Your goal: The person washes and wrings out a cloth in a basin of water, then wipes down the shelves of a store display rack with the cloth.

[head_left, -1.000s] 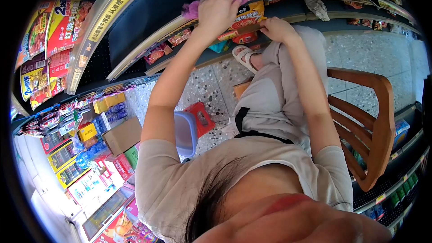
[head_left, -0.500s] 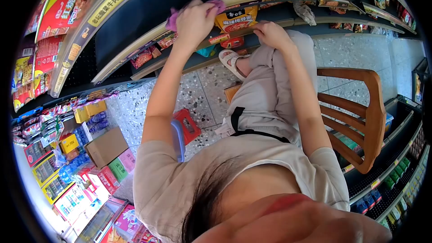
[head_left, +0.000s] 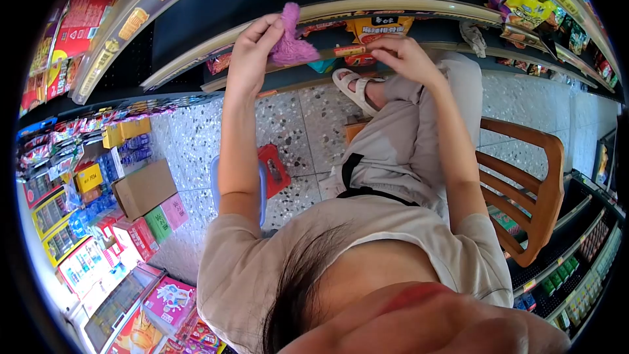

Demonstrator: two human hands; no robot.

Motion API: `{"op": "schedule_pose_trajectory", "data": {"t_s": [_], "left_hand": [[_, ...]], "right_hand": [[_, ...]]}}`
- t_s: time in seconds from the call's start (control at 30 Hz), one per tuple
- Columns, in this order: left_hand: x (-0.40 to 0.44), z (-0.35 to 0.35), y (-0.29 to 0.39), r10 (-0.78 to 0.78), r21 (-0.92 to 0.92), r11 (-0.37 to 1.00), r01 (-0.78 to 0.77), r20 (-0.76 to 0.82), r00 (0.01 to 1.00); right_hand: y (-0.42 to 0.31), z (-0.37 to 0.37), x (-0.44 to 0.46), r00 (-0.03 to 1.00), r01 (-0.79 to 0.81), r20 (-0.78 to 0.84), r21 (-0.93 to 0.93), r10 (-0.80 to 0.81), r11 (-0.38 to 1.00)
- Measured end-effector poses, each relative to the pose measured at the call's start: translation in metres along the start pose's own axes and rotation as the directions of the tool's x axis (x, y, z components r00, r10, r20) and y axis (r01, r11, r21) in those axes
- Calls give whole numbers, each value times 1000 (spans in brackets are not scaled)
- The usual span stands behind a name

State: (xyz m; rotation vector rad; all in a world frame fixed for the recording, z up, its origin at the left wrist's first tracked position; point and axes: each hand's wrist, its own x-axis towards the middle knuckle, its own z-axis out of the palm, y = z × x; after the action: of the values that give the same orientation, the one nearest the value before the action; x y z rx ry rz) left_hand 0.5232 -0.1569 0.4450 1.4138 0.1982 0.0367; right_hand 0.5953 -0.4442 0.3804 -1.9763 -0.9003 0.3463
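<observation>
My left hand (head_left: 253, 46) is closed around one end of a fluffy purple cloth (head_left: 293, 47). The cloth hangs from the fingers just in front of the shelf edge (head_left: 196, 59), seemingly apart from it. My right hand (head_left: 407, 60) has loosely bent fingers, with the thumb and forefinger apart and nothing visible between them. It is by the lower shelf rail, right below a yellow noodle packet (head_left: 380, 28); whether the fingertips touch the rail is unclear. A red-and-yellow label (head_left: 349, 50) sits on the rail to the left of these fingers.
A grey rag (head_left: 473, 39) hangs at the shelf on the right. A wooden chair (head_left: 550, 183) stands to my right. Behind my left arm are a blue-rimmed tub (head_left: 216, 187) and a red plastic stool (head_left: 274, 170). A cardboard box (head_left: 145, 189) and stacked goods stand at the left.
My left hand has lifted the purple cloth off the shelf edge and drawn it back, so it now hangs from the fingers. My right hand stays by the lower rail, its fingers slightly more spread.
</observation>
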Motion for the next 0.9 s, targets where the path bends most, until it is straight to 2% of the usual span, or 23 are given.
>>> {"op": "schedule_pose_trajectory", "data": {"t_s": [0.03, 0.13, 0.17, 0.23, 0.33, 0.43, 0.47, 0.53, 0.57, 0.67, 0.73, 0.77, 0.87, 0.9], "left_hand": [[-5, 2, 5, 8, -147, 989, 3, 75, 997], [-9, 10, 12, -25, -362, 928, 88, 175, 984], [-9, 10, 12, -15, -413, 902, 124, 257, 966], [-12, 18, 14, -10, -461, 879, 124, 241, 971], [-25, 30, 17, 9, -506, 858, 82, 175, 985], [-37, 39, 16, -27, -509, 859, 59, 70, 997], [-42, 41, 14, -13, -488, 872, 43, 64, 998], [-51, 45, 13, 18, -440, 898, 9, 58, 998], [-56, 47, 8, 94, -170, 981, -96, -16, 995], [-62, 31, 10, 99, 56, 994, -96, -64, 993], [-60, 21, 13, 164, 166, 975, -145, -105, 981], [-62, 19, 17, 183, 156, 973, -168, -86, 979], [-61, 15, 35, 206, 222, 958, -182, -88, 975], [-62, 15, 38, 205, 257, 951, -172, -105, 973]], "right_hand": [[-8, 6, 3, 998, -19, 60, 158, 10, 987], [-51, 26, 21, 963, 238, -191, 285, -188, 928], [-62, 29, 27, 947, 282, -243, 322, -209, 904], [-80, 29, 39, 910, 368, -337, 385, -242, 846], [-100, 30, 44, 960, 258, -250, 616, -126, 745], [-115, 36, 41, 974, 127, -223, 648, 28, 751], [-118, 38, 40, 976, 71, -201, 654, 82, 753], [-112, 47, 37, 969, 65, -222, 655, 109, 753], [-108, 52, 34, 964, 62, -234, 655, 124, 753], [-109, 56, 33, 951, 104, -283, 674, 126, 731], [-114, 51, 32, 966, 70, -217, 745, 141, 664], [-111, 51, 35, 976, 112, -206, 758, 73, 643], [-117, 51, 38, 988, 71, -128, 866, 82, 495], [-120, 50, 39, 994, 85, -103, 907, 21, 413]]}}
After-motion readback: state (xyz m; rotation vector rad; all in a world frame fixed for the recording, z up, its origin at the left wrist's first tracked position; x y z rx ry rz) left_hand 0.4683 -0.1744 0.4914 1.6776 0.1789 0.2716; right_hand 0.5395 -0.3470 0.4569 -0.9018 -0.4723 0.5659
